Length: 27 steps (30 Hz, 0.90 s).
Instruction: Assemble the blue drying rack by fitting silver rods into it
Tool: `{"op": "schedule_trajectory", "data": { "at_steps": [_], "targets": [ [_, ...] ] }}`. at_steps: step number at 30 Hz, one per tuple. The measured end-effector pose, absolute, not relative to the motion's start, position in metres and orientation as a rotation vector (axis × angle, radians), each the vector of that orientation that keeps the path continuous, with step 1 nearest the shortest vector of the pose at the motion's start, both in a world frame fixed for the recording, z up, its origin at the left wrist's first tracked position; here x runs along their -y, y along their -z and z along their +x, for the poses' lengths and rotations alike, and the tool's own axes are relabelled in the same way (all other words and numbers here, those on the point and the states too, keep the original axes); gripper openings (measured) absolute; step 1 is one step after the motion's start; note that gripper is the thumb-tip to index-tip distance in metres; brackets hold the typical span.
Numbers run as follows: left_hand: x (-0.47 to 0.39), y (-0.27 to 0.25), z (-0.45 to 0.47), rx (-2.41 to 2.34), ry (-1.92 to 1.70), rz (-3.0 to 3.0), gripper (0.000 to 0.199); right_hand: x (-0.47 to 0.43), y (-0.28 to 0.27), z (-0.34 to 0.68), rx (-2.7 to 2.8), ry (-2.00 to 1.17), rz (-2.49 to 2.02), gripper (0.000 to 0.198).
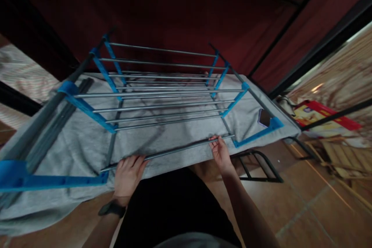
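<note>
A metal rod [177, 148] lies across the near side of a partly built rack with blue plastic brackets and grey upright tubes. My left hand [128, 174] is wrapped over the rod close to its left end, beside the near left blue bracket [64, 181]. With thumb and fingers, my right hand [220, 151] pinches the rod near its right end, a little left of the near right blue bracket [258, 133]. Several rods [165, 107] span the brackets farther back. The rack lies on its side on a grey blanket [180, 130].
A phone [264, 117] lies on the blanket inside the right bracket. Loose grey tubes [59, 120] rest at left. A black metal frame [261, 166] stands below the right edge. Farther right are a red and yellow package [322, 118] and a wooden slatted piece [343, 157].
</note>
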<state>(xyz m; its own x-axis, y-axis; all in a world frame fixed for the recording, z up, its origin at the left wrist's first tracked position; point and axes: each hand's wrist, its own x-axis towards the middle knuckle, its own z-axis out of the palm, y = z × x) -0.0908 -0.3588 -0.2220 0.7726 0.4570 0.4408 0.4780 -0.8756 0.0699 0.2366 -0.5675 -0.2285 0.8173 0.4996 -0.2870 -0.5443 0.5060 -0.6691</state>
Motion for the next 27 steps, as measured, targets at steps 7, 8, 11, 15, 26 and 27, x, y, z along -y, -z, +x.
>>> {"op": "schedule_trajectory", "data": {
  "at_steps": [7, 8, 11, 15, 26, 27],
  "targets": [
    [0.361, 0.219, -0.089, 0.778, 0.675, -2.925, 0.03, 0.568, 0.223, 0.241, -0.142, -0.651, -0.783, 0.004],
    [0.36, 0.219, -0.089, 0.764, 0.685, -2.909, 0.03, 0.569, 0.222, 0.242, -0.138, -0.657, -0.781, 0.004],
    [0.36, 0.22, -0.087, 0.716, 0.728, -2.875, 0.03, 0.573, 0.22, 0.248, -0.131, -0.63, -0.802, 0.003],
    [0.36, 0.22, -0.087, 0.744, 0.789, -2.885, 0.027, 0.579, 0.223, 0.252, -0.109, -0.593, -0.847, 0.009],
    [0.363, 0.22, -0.089, 0.746, 0.722, -2.847, 0.015, 0.578, 0.232, 0.248, -0.081, -0.52, -0.878, 0.019],
    [0.364, 0.22, -0.089, 0.749, 0.712, -2.841, 0.015, 0.579, 0.233, 0.248, -0.085, -0.524, -0.89, 0.019]
  ]
}}
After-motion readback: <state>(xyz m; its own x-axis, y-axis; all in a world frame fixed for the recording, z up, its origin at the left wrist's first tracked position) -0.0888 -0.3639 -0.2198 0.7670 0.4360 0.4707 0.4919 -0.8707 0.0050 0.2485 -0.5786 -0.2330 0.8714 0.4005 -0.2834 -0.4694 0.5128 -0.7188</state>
